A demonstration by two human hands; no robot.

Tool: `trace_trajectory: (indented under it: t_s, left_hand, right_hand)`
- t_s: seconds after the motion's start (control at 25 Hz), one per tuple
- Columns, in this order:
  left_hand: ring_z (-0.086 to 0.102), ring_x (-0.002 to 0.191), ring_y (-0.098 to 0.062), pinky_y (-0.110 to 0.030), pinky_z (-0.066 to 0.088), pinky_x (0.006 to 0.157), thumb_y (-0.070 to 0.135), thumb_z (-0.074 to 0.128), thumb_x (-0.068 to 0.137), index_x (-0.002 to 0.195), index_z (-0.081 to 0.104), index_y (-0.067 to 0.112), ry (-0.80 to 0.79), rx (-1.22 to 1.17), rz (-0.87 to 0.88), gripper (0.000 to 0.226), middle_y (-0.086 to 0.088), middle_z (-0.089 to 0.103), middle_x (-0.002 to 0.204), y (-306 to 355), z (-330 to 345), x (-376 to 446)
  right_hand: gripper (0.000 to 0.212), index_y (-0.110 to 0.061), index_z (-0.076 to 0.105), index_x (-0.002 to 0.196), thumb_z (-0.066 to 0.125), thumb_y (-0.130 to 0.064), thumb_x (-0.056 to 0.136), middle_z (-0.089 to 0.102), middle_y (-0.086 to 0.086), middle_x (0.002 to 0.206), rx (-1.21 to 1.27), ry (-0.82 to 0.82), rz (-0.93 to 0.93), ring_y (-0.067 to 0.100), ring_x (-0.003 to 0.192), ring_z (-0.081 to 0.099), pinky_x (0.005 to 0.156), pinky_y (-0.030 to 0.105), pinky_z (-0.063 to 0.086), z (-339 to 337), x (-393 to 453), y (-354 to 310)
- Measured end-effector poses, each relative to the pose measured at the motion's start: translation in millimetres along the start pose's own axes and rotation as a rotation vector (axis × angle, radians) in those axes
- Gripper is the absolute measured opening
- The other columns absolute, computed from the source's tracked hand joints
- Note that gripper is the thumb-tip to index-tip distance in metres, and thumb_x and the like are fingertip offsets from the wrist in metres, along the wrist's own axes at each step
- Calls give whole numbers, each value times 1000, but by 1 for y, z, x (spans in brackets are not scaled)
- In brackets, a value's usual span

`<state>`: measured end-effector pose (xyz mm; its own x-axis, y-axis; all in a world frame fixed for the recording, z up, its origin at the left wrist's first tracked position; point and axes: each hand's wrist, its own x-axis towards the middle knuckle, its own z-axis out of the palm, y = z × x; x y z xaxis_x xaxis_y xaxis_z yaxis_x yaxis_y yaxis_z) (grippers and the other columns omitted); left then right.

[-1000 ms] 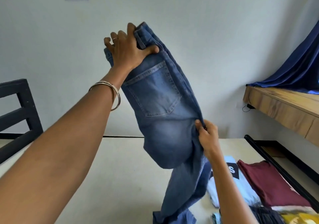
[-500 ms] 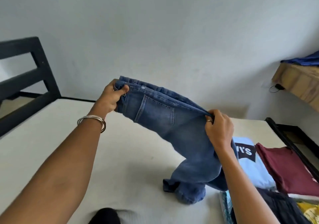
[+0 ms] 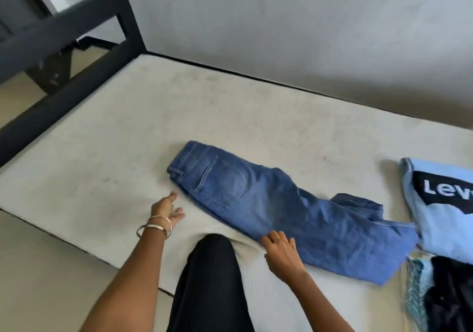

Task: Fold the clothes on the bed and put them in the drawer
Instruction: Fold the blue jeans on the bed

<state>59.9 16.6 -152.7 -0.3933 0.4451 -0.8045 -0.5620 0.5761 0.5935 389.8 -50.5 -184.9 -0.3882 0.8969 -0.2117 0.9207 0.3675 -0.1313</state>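
Observation:
A pair of blue jeans (image 3: 268, 203) lies flat on the bare mattress (image 3: 230, 106), folded lengthwise, with the waistband at the left and the legs running to the right. The leg ends are rumpled. My left hand (image 3: 167, 209) hovers open just left of the waistband, apart from the denim. My right hand (image 3: 280, 250) rests with spread fingers on the near edge of the jeans at the thigh. No drawer is in view.
A light blue shirt with a black logo (image 3: 445, 203) lies at the right, with dark clothes (image 3: 450, 296) and a patterned cloth (image 3: 414, 288) below it. My black-clad knee (image 3: 210, 267) rests on the mattress. A black bed frame (image 3: 76, 50) stands at the left, and a wall runs behind.
The jeans, held up in the air by both hands, have been lowered and laid flat on the mattress. Both hands let go. The view tilted down.

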Motion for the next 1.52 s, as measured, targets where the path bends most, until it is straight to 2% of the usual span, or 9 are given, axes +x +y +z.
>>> trace_trajectory:
  t_s: [0.16, 0.64, 0.8, 0.88, 0.96, 1.08, 1.24, 1.4, 1.52]
  left_hand:
    - [51, 65, -18, -32, 55, 60, 27, 74, 84, 88, 55, 9, 9, 1, 54, 26, -7, 53, 77, -10, 35, 19]
    - [62, 112, -30, -46, 54, 87, 18, 55, 94, 121, 59, 18, -65, -462, 353, 27, -8, 65, 120, 13, 38, 38]
    - [54, 119, -38, -50, 48, 96, 36, 68, 87, 136, 42, 10, 334, 25, 143, 61, -16, 52, 136, -7, 11, 42]
    - [42, 126, -44, -52, 41, 101, 39, 70, 84, 146, 25, 10, 504, 434, 221, 83, -24, 37, 142, -19, 32, 22]
    - [36, 125, -44, -53, 39, 98, 36, 73, 80, 146, 27, 15, 628, 703, 330, 83, -24, 29, 143, -40, 62, -8]
    - [40, 118, -39, -46, 40, 92, 28, 76, 75, 125, 57, 22, 427, 1016, 693, 53, -16, 36, 139, -87, 104, -38]
    - [54, 101, -29, -37, 43, 85, 52, 71, 69, 114, 65, 20, -420, 1165, 1204, 55, -6, 54, 115, -144, 151, -75]
    - [60, 92, -24, -38, 52, 66, 44, 81, 60, 139, 42, 20, -446, 1612, 1559, 91, -6, 56, 113, -172, 184, -115]
    - [63, 62, -30, -34, 48, 49, 9, 63, 74, 115, 62, 8, -243, 1465, 1561, 40, -12, 64, 81, -154, 209, -124]
  right_hand:
    - [63, -17, 66, 92, 95, -25, 37, 59, 8, 91, -11, -51, 209, 31, 80, 52, 63, 46, 42, 1, -1, -1]
    - [46, -7, 63, 111, 54, 13, 70, 58, 13, 95, -92, 474, -58, 30, 77, 53, 63, 40, 43, 3, 27, -15]
    - [39, -13, 64, 105, 59, 9, 73, 58, 7, 101, 122, 366, -120, 25, 88, 49, 70, 37, 48, 11, 13, -16]
    - [4, -13, 62, 90, 63, -9, 90, 58, -1, 83, 430, 294, 65, 18, 74, 50, 61, 37, 48, 14, -10, -9]
    - [35, -10, 65, 81, 58, -40, 95, 64, -1, 67, 814, 171, 433, 17, 60, 59, 57, 40, 52, 14, -35, 4]
    - [31, -2, 69, 95, 60, -31, 96, 74, 14, 83, 1628, 219, 951, 28, 75, 72, 70, 43, 59, 9, -58, 35]
    - [15, -11, 59, 100, 51, -1, 92, 71, 8, 95, 2372, 409, 938, 28, 97, 67, 79, 39, 53, -7, -46, 61]
    - [28, -4, 62, 108, 55, 10, 86, 69, 13, 98, 2135, 434, 703, 29, 92, 66, 74, 37, 55, -41, -22, 61]
    - [45, -10, 57, 123, 50, 15, 86, 66, 6, 111, 1574, 384, 497, 22, 103, 63, 85, 28, 52, -64, -16, 73]
